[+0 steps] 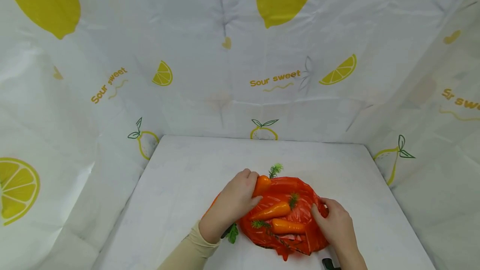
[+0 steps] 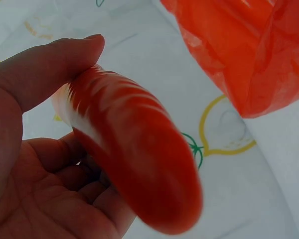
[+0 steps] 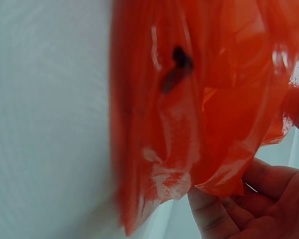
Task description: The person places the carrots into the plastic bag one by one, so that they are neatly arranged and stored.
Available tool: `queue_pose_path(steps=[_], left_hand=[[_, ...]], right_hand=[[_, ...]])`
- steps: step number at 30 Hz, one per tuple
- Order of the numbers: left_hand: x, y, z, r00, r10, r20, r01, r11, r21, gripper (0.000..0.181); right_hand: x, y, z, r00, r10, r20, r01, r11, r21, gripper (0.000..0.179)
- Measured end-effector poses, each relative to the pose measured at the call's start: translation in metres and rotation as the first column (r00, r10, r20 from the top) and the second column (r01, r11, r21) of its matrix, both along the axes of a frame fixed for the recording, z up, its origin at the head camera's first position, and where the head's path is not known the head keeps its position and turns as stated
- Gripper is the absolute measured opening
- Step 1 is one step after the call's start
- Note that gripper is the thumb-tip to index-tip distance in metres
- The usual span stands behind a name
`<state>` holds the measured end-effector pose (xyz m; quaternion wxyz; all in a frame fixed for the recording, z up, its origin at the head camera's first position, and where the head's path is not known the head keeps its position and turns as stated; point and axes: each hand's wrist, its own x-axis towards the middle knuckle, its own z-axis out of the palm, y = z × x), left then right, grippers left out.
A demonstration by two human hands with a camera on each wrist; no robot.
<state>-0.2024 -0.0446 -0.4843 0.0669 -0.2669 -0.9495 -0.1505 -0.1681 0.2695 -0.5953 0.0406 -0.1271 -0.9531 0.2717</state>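
Note:
My left hand (image 1: 238, 195) grips an orange carrot (image 1: 263, 185) over the left rim of a red plastic bag (image 1: 300, 186). In the left wrist view the rounded, ridged carrot (image 2: 139, 149) lies between the thumb and curled fingers. A green frond (image 1: 276, 170) shows just beyond that carrot. Two more carrots, one upper (image 1: 275, 210) and one lower (image 1: 288, 226), lie in the spread bag with green tops. On the right, my right hand (image 1: 335, 222) pinches the bag's edge between thumb and fingers. Its fingertips are partly hidden by the plastic.
Green leaves (image 1: 232, 233) stick out beside the left wrist, on a dark piece mostly hidden. A dark object (image 1: 330, 263) lies at the near edge by the right wrist. The white table (image 1: 187, 157) meets lemon-print sheets (image 1: 225, 111) at the back and sides.

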Motion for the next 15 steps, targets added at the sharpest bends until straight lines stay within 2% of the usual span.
queue_pose_path(steps=[10, 15], left_hand=[[0.002, 0.010, -0.006, 1.000, -0.028, -0.006, 0.028, 0.999, -0.028, 0.051], [0.001, 0.016, -0.013, 0.999, -0.044, 0.005, 0.044, 0.998, -0.035, 0.053]], right_hand=[[-0.001, 0.002, 0.001, 1.000, 0.003, 0.005, -0.003, 1.000, -0.011, 0.061], [-0.001, 0.001, 0.001, 1.000, 0.004, 0.018, -0.004, 1.000, -0.017, 0.061]])
